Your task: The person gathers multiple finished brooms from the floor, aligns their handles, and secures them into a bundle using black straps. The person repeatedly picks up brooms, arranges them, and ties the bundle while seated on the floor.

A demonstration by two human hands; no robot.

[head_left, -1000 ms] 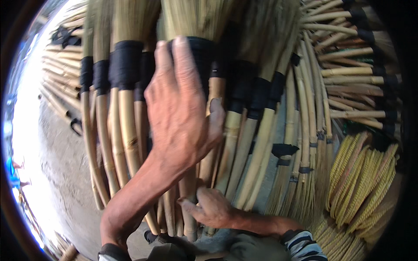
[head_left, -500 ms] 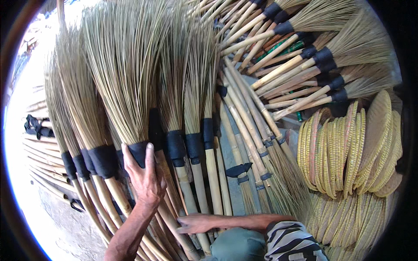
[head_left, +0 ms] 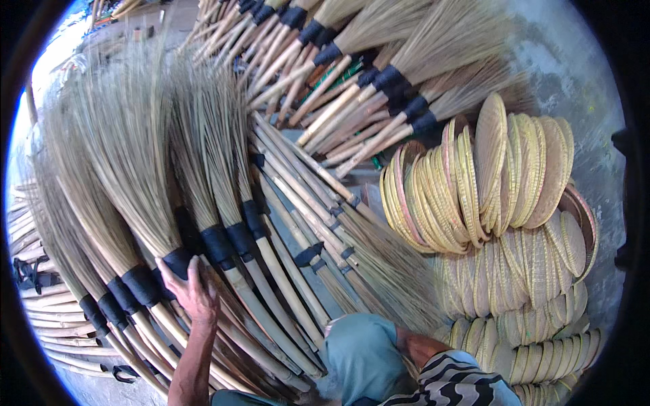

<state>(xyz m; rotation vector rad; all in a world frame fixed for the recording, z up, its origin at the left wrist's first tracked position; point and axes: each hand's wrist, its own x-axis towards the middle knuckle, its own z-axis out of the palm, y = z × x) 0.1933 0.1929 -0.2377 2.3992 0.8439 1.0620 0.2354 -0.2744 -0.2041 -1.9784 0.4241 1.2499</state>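
L hand [head_left: 194,296] clamped round black neck of broom [head_left: 150,206], L of centre, other brooms alongside. R hand [head_left: 330,327] mostly hidden behind knee [head_left: 365,348], apart from L; can't tell its grip.

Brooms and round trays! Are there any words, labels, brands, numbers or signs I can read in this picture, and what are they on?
None that can be read.
Brooms: no writing seen, not even on the black band at the left hand.
Round trays: no writing seen.
Sleeve: only stripes, no letters.
Clutter at top left: too small and blurred to tell.
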